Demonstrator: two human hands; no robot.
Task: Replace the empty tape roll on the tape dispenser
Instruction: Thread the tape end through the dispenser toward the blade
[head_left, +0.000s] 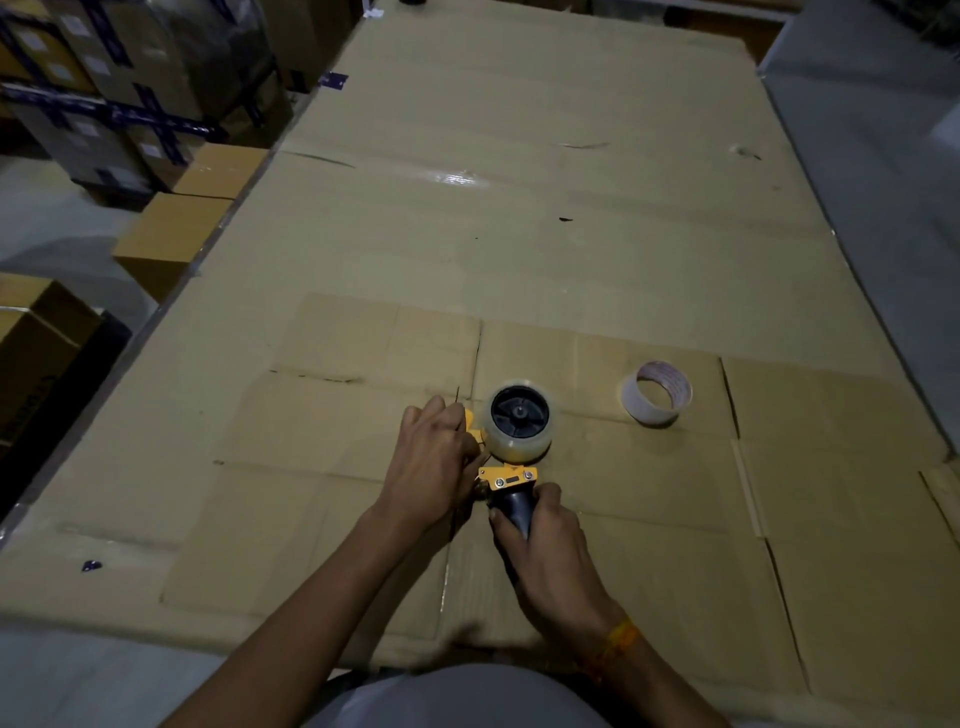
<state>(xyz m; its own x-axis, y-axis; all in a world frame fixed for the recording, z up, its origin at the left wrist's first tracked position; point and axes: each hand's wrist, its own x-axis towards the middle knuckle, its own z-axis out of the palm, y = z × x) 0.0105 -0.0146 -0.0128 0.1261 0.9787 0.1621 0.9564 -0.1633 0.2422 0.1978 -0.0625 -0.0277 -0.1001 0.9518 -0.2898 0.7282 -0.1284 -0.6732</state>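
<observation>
A yellow tape dispenser with a black handle lies on flattened cardboard near the front middle. A roll of clear tape sits on its black hub. My right hand grips the black handle from below. My left hand covers the dispenser's yellow front end, fingers curled on it; what the fingertips hold is hidden. The empty tape roll, a bare white core with red print inside, stands on its edge to the right, apart from both hands.
The work surface is a large table covered in cardboard sheets. Brown boxes stand beside the table's left edge, with taped cartons stacked behind them. A grey surface runs along the right.
</observation>
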